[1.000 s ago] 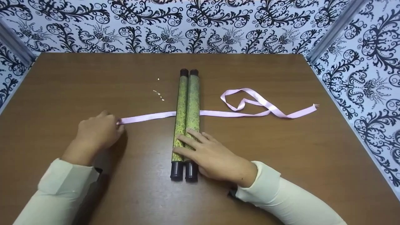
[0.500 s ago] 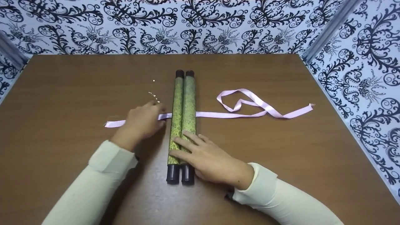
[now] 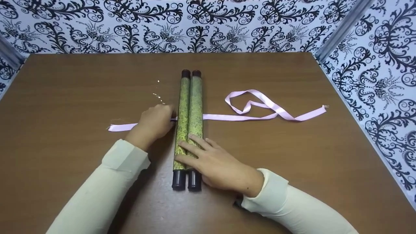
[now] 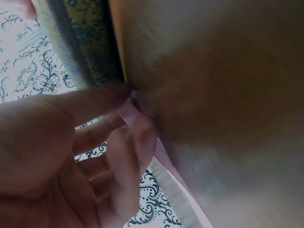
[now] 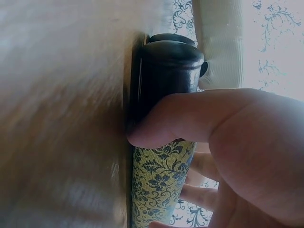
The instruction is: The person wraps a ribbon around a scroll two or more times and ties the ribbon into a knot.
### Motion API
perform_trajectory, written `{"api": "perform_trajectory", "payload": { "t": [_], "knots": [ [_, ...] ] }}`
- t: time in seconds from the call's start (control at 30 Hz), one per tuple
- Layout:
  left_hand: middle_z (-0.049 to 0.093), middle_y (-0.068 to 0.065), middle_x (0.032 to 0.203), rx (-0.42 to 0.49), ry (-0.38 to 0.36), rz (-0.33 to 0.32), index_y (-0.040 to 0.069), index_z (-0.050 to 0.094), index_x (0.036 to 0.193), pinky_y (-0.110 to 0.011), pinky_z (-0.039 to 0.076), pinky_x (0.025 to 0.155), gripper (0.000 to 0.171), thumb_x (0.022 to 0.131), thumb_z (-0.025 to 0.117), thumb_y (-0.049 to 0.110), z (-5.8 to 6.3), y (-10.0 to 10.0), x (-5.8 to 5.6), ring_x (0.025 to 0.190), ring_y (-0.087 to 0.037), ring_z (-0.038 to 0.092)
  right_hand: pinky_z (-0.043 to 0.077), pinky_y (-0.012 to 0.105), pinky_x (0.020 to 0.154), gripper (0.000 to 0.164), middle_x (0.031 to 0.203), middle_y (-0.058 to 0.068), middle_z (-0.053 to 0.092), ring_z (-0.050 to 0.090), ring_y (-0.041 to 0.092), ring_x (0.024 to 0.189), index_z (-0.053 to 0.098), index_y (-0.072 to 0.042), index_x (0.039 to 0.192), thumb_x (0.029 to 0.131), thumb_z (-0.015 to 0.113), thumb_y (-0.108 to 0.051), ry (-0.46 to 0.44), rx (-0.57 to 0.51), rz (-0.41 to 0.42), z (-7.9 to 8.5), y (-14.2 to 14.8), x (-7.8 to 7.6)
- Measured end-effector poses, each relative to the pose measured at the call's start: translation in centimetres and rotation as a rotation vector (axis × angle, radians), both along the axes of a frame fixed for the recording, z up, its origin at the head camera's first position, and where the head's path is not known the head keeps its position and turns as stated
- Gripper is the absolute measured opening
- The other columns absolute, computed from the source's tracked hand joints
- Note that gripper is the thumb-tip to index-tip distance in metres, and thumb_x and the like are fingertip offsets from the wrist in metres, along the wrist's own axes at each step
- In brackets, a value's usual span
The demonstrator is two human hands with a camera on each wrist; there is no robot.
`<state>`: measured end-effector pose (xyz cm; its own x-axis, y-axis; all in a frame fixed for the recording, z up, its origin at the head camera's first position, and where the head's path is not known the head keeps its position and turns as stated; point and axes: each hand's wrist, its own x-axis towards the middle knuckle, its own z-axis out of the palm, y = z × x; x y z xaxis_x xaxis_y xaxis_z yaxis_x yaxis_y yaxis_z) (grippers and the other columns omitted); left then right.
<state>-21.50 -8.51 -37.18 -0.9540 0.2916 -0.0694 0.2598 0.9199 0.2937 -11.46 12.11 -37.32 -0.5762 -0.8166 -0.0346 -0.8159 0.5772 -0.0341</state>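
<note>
- The pink satin ribbon [image 3: 240, 117] is running under both brocade-covered rolls; its frayed left end is lying on the table to the left of the left hand [image 3: 153, 122].
- The left hand, well apart from the right hand [image 3: 218, 162], is pinching the ribbon just beside the left roll, as the left wrist view is showing; a cream sleeve [image 3: 100, 188] is covering its forearm.
- Small pale specks [image 3: 158, 96], too small to identify, are lying just beyond the left hand.
- The left roll [image 3: 182, 123] is lying lengthwise between the hands, with dark knobs at both ends; its near knob [image 3: 179, 179] is sitting to the left of the right hand.
- The right roll [image 3: 196, 110] is lying alongside, its brocade showing a dark floral pattern in the right wrist view.
- The right hand is resting with fingers extended and spread across both rolls near their lower ends, its thumb lying along the right roll's outer side.
- Beyond the right hand and to its right, the ribbon is forming a loose, twisted loop and ending in a second frayed tip.
- A brown wood-grain table [image 3: 325, 156] is supporting everything; past the hands, white panels [image 3: 208, 26] are bearing black floral scrollwork.
</note>
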Motion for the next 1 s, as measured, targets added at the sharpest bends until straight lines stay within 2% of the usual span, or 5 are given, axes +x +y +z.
{"api": "perform_trajectory", "payload": {
  "t": [0.23, 0.47, 0.67, 0.83, 1.0],
  "knots": [
    [0.073, -0.022, 0.101, -0.039, 0.045, 0.023, 0.003, 0.071, 0.084, -0.058, 0.056, 0.074, 0.016, 0.093, 0.058, 0.006, 0.0, 0.7, -0.5, 0.091, -0.044, 0.07, 0.04, 0.056, 0.112, 0.07, 0.16, 0.004, 0.037, 0.029, 0.035, 0.15, 0.045, -0.031, 0.148, 0.086, 0.062, -0.004, 0.002, 0.0, -0.009, 0.0, 0.1, -0.1],
    [0.072, -0.024, 0.102, -0.014, 0.052, 0.016, 0.001, 0.065, 0.095, -0.059, 0.055, 0.079, 0.011, 0.094, 0.058, 0.009, 0.3, 0.0, 0.8, 0.096, -0.046, 0.069, 0.042, 0.056, 0.109, 0.075, 0.157, 0.005, 0.041, 0.035, 0.036, 0.147, 0.047, -0.029, 0.147, 0.08, 0.067, -0.003, 0.012, -0.001, 0.042, 0.4, 0.3, -0.1],
    [0.07, -0.025, 0.095, 0.032, 0.039, 0.023, 0.0, 0.063, 0.096, -0.058, 0.052, 0.074, 0.01, 0.092, 0.055, 0.005, 0.6, -2.0, 1.8, 0.09, -0.046, 0.068, 0.049, 0.055, 0.101, 0.078, 0.154, 0.005, 0.045, 0.039, 0.037, 0.144, 0.05, -0.029, 0.143, 0.074, 0.069, 0.002, 0.021, -0.011, 0.056, 0.8, 0.4, 0.5],
    [0.071, -0.021, 0.092, 0.056, 0.023, 0.045, 0.0, 0.064, 0.096, -0.054, 0.051, 0.072, 0.011, 0.093, 0.056, 0.007, 1.1, -4.2, 2.5, 0.085, -0.042, 0.068, 0.054, 0.056, 0.093, 0.074, 0.152, 0.005, 0.046, 0.042, 0.037, 0.142, 0.051, -0.028, 0.142, 0.077, 0.068, 0.003, 0.045, -0.011, 0.038, 0.7, 0.3, 0.8],
    [0.072, -0.021, 0.089, 0.067, 0.024, 0.053, 0.0, 0.062, 0.093, -0.055, 0.05, 0.071, 0.01, 0.092, 0.055, 0.006, 1.6, -6.2, 3.4, 0.083, -0.04, 0.068, 0.053, 0.056, 0.095, 0.073, 0.152, 0.004, 0.045, 0.041, 0.037, 0.142, 0.051, -0.029, 0.142, 0.079, 0.067, 0.002, 0.042, -0.002, 0.033, 0.7, 0.4, 0.9]
  ]
}}
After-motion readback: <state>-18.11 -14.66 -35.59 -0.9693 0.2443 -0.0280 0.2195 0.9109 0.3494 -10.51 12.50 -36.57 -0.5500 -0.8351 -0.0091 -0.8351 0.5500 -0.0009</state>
